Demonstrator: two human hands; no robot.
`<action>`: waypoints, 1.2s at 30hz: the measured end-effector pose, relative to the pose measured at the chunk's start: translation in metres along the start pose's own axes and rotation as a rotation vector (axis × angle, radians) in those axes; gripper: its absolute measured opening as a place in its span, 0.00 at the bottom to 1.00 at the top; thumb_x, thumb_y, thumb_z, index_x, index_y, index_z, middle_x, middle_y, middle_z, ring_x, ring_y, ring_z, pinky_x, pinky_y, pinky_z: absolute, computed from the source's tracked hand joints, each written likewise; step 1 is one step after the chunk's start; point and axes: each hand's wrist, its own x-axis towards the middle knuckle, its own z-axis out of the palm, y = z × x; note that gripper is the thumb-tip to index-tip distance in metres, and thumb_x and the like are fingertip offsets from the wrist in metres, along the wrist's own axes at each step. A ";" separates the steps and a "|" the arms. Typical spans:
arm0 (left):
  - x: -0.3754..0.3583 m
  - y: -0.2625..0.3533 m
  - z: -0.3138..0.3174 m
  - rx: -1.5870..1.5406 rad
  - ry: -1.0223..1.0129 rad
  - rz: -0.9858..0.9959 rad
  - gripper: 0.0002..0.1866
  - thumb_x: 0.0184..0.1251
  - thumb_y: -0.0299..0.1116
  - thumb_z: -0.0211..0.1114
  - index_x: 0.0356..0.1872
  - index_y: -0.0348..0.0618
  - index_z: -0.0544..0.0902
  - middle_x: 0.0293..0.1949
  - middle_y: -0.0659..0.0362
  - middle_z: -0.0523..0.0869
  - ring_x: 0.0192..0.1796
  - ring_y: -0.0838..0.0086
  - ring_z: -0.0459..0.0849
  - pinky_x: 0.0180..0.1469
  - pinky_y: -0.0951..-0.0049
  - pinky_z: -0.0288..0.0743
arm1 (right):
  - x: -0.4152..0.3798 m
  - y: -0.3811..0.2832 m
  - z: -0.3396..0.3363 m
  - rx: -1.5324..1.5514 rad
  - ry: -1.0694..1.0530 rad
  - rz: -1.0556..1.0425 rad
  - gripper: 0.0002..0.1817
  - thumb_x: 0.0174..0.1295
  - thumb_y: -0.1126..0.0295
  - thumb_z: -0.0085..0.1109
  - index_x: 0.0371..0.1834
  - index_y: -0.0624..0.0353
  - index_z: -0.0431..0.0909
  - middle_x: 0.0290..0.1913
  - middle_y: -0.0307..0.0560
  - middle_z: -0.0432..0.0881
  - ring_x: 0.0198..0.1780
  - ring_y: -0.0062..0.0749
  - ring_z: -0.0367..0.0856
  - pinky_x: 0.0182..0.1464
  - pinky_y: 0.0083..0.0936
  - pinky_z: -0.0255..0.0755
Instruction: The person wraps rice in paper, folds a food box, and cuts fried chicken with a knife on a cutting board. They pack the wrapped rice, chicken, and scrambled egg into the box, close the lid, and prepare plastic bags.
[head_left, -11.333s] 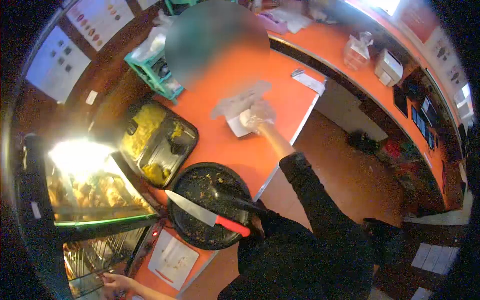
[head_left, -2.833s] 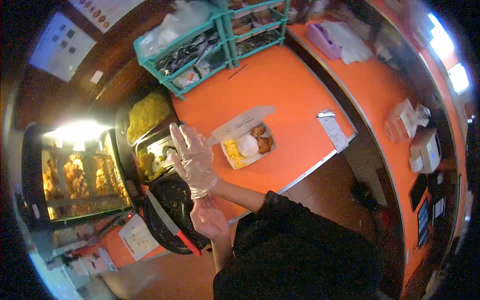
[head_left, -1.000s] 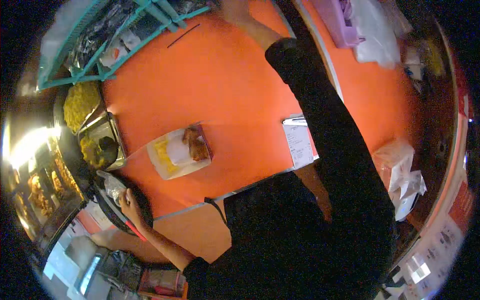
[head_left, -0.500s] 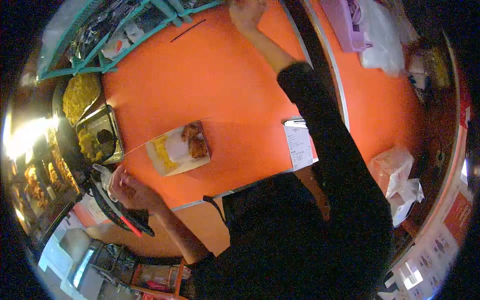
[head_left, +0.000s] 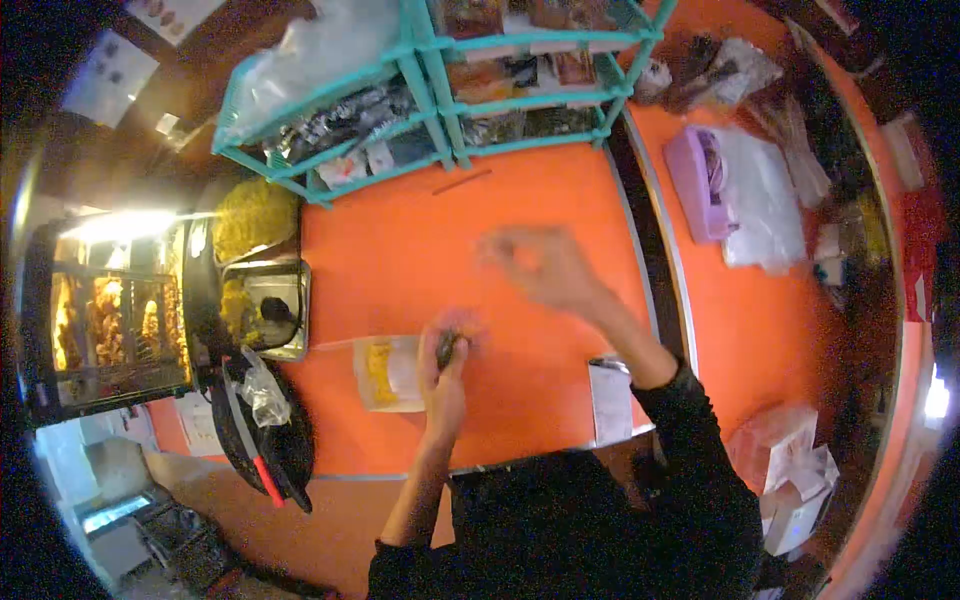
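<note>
My left hand (head_left: 444,385) is closed around a small, dark, shiny packet (head_left: 447,346), blurred at its edges. It hangs over the right side of a white takeaway box (head_left: 404,382) and hides part of it. Yellow food (head_left: 379,375) shows in the box's left side. Up and to the right, my right hand (head_left: 545,268) is above the orange counter, smeared by motion. Its thumb and fingers curl together into a pinch; whatever they hold is too blurred to make out.
A red-handled knife (head_left: 255,450) and crumpled clear plastic (head_left: 264,390) lie on a round black board (head_left: 285,425). Teal shelves (head_left: 430,75) stand behind, a metal tray (head_left: 292,330) at left. A receipt (head_left: 611,400) lies at right, near a purple holder (head_left: 696,180).
My left hand left the clear plastic by the knife and moved right, over the box, now with a dark packet. My right hand came back from near the shelves toward my left. The view shifted.
</note>
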 end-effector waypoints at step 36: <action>-0.011 -0.077 -0.106 0.158 0.662 0.066 0.10 0.61 0.23 0.65 0.41 0.35 0.75 0.38 0.57 0.79 0.46 0.71 0.79 0.48 0.72 0.75 | 0.200 -0.083 -0.158 -0.680 0.970 -0.293 0.21 0.60 0.53 0.60 0.48 0.56 0.82 0.47 0.52 0.84 0.47 0.45 0.82 0.51 0.34 0.73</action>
